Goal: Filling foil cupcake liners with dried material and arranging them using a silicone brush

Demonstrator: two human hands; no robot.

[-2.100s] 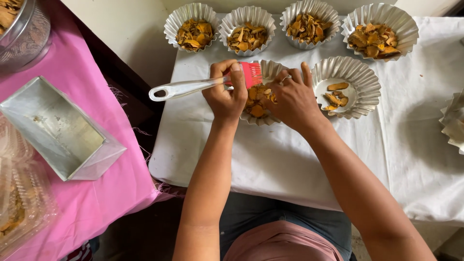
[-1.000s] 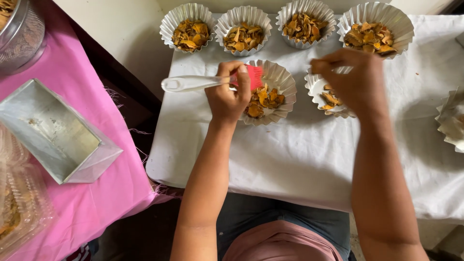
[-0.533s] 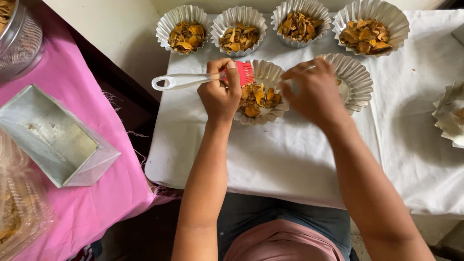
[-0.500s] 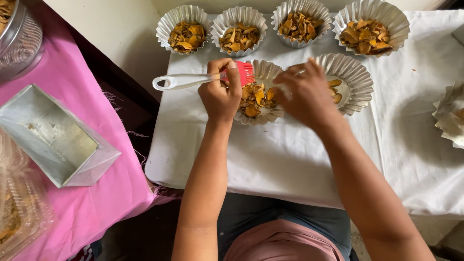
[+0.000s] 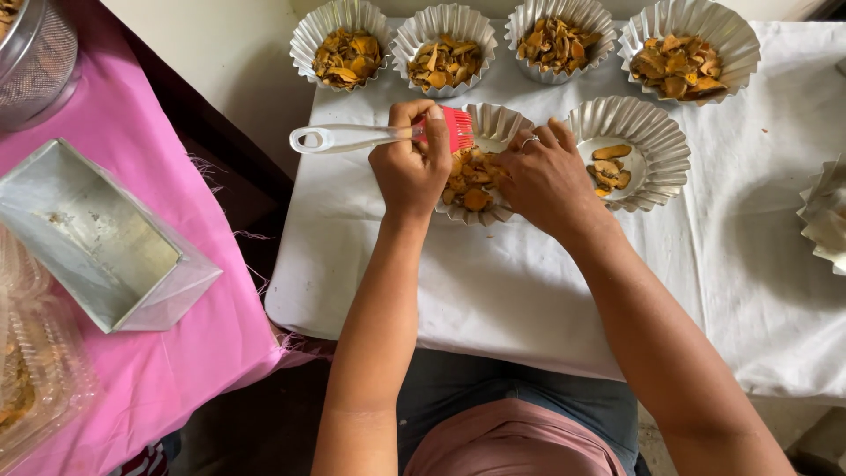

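Note:
My left hand (image 5: 408, 167) grips a brush with a white handle (image 5: 348, 137) and red bristles (image 5: 456, 129), held level over a fluted metal tin (image 5: 499, 124) full of orange-brown slices (image 5: 471, 176). My right hand (image 5: 545, 179) rests in that same tin, its fingers down among the slices. Whether they pinch one I cannot tell. Just to the right stands a second fluted tin (image 5: 650, 135) holding only a few slices (image 5: 606, 170).
Several filled fluted tins (image 5: 345, 55) line the back of the white cloth (image 5: 564, 291). Empty tins (image 5: 825, 216) sit at the right edge. On the pink cloth (image 5: 176, 370) to the left lie a rectangular metal pan (image 5: 97, 238), a mesh bowl (image 5: 35, 53) and a clear plastic container (image 5: 35, 388).
My right hand went to the right-hand tin, then came back to the middle tin and settled among its slices. The left hand kept hold of the brush in nearly the same place.

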